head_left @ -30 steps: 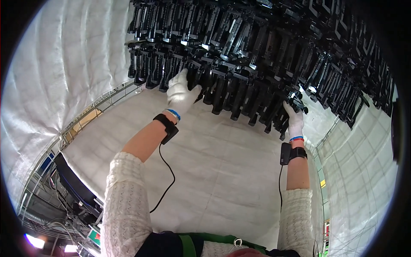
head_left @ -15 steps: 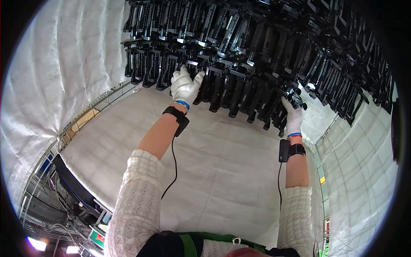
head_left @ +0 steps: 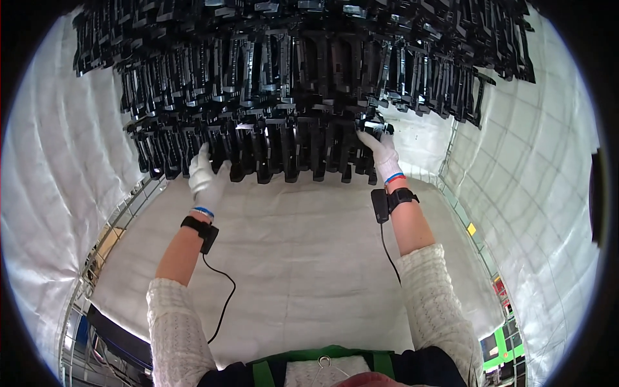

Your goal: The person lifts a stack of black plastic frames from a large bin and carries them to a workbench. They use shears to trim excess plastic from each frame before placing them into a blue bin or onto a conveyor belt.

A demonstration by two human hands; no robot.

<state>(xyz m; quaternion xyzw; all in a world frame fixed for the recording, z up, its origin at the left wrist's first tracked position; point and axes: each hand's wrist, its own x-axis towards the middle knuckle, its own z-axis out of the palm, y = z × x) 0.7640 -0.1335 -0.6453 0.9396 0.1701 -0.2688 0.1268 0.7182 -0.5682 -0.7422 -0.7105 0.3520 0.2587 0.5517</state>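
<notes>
Stretching forward over the near edge of the white sheet (head_left: 309,258), two cream knitted sleeves (head_left: 177,329) flank green straps (head_left: 263,374). Black wrist units (head_left: 380,205) sit beyond the cuffs, probably strapped there to leave the palms free. Toward the sheet's far left corner, the white-gloved left hand (head_left: 207,180) has its fingers wide apart; contact is unclear. Near the far right corner, the gloved right hand (head_left: 385,158) meets the end of the front row of black parts (head_left: 291,155), perhaps steadying it; whether its fingers grip cannot be told. That row lines the sheet's far edge, packed side by side, presumably to save room, with further rows (head_left: 271,64) behind.
</notes>
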